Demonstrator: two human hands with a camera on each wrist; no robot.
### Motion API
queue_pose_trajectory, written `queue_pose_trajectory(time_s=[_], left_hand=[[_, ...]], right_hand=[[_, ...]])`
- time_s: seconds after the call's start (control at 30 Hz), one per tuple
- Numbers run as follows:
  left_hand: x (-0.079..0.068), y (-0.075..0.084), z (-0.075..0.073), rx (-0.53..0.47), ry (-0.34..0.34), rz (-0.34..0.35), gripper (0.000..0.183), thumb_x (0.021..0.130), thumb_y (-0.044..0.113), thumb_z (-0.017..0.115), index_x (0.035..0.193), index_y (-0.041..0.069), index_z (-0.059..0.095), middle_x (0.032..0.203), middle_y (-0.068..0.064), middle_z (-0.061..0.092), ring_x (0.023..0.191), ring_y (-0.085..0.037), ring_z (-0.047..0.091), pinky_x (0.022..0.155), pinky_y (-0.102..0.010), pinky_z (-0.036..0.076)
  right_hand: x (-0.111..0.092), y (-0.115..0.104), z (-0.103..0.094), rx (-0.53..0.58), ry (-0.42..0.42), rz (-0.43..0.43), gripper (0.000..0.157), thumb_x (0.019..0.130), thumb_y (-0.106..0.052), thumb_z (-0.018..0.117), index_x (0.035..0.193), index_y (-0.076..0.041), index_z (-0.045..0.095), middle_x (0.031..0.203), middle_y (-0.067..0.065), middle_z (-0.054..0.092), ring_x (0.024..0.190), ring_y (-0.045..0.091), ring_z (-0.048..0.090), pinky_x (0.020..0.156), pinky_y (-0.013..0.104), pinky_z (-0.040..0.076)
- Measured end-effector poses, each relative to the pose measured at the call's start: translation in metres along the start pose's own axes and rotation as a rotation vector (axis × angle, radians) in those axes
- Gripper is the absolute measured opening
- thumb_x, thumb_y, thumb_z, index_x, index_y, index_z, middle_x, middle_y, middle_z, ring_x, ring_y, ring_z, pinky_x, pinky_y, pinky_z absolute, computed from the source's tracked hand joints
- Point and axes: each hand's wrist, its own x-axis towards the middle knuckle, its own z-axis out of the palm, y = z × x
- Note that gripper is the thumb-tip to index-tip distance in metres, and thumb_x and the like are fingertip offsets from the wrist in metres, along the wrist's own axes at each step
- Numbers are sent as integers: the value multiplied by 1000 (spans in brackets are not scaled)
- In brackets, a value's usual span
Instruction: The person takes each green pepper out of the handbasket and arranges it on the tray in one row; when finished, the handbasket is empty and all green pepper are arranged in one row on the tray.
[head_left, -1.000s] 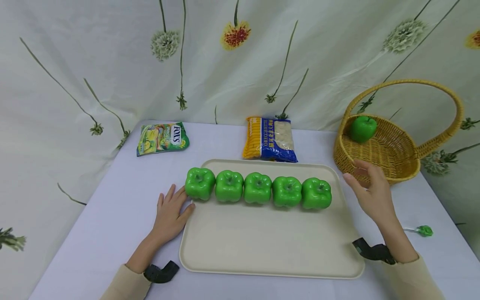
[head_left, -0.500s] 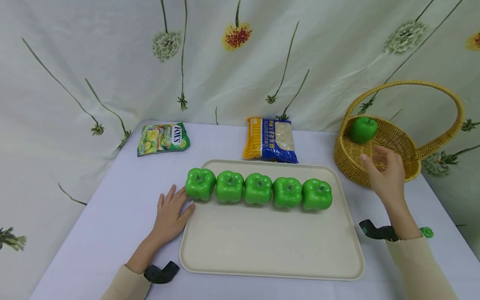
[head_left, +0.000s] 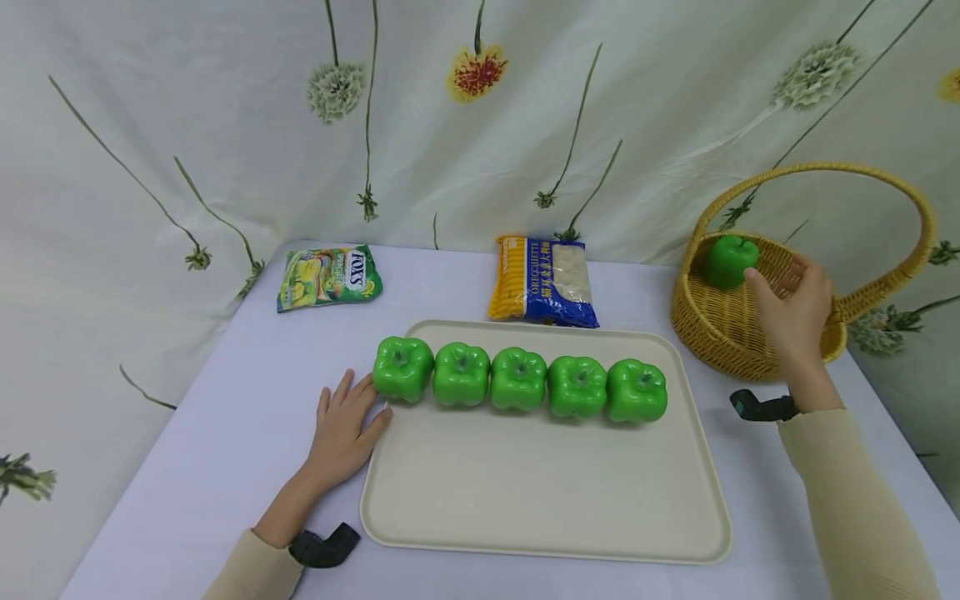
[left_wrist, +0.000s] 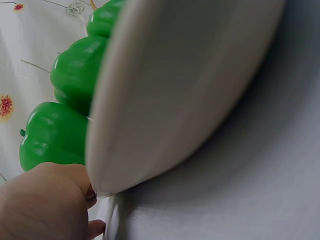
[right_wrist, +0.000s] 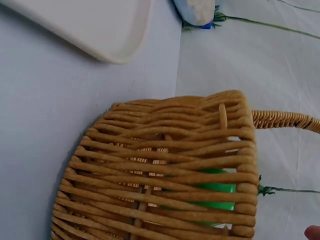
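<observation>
My left hand point(head_left: 343, 429) lies flat with fingers spread at the upper left edge of the beige tray point(head_left: 540, 500), fingertips beside the leftmost green bell pepper point(head_left: 403, 369). In the left wrist view that hand point(left_wrist: 45, 200) is close under a pepper point(left_wrist: 55, 137) at the tray's rim. Over the wicker basket point(head_left: 708, 333) reaches my right hand point(head_left: 797, 312), thumb and fingers apart and holding nothing. One green pepper point(head_left: 729, 261) sits inside the basket, just left of the thumb; whether they touch I cannot tell. Through the weave in the right wrist view, the pepper point(right_wrist: 217, 192) shows green.
Several green peppers point(head_left: 519, 379) stand in a row along the tray's far half. Behind the tray lies a blue and yellow pasta bag point(head_left: 543, 281). A green FOX'S sweets bag point(head_left: 330, 279) is at the back left. The basket's tall handle point(head_left: 825, 167) arches behind my right hand.
My right hand has moved from the basket's near rim forward and rightward to above its inside, close to the pepper there. The left hand and the row of peppers have stayed in place.
</observation>
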Motion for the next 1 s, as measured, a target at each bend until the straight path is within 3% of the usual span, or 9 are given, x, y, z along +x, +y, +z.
queue_pose_trajectory(time_s=[0.13, 0.4, 0.53, 1.0], left_hand=[[-1, -1, 0, 3, 3, 1, 48, 97, 21, 54, 141, 2, 48, 150, -23, 42, 145, -53, 15, 110, -74, 1], [-2, -2, 1, 21, 28, 13, 48, 95, 19, 56, 140, 1, 49, 148, -23, 44, 143, -54, 18, 109, -75, 2], [-1, -2, 0, 16, 21, 6, 49, 95, 19, 55, 140, 2, 49, 149, -22, 43, 144, -54, 17, 110, -74, 2], [-1, -1, 1, 18, 17, 2, 49, 96, 21, 55, 141, 3, 49, 150, -21, 43, 145, -53, 17, 111, -74, 1]], right_hand=[[16, 2, 1, 7, -34, 55, 84, 92, -58, 49, 157, -20, 12, 159, 14, 17, 139, 31, 31, 108, 45, 35], [38, 9, 11, -2, -88, 32, 86, 95, -51, 50, 157, -12, 6, 162, 18, 5, 149, 36, 10, 120, 55, 17], [46, 12, 16, -3, -117, 36, 87, 95, -51, 50, 157, -11, 4, 161, 21, 1, 150, 37, 4, 120, 57, 14], [63, 23, 31, -61, -154, 14, 68, 103, -31, 43, 157, -9, 10, 160, 25, 10, 148, 44, 9, 119, 59, 16]])
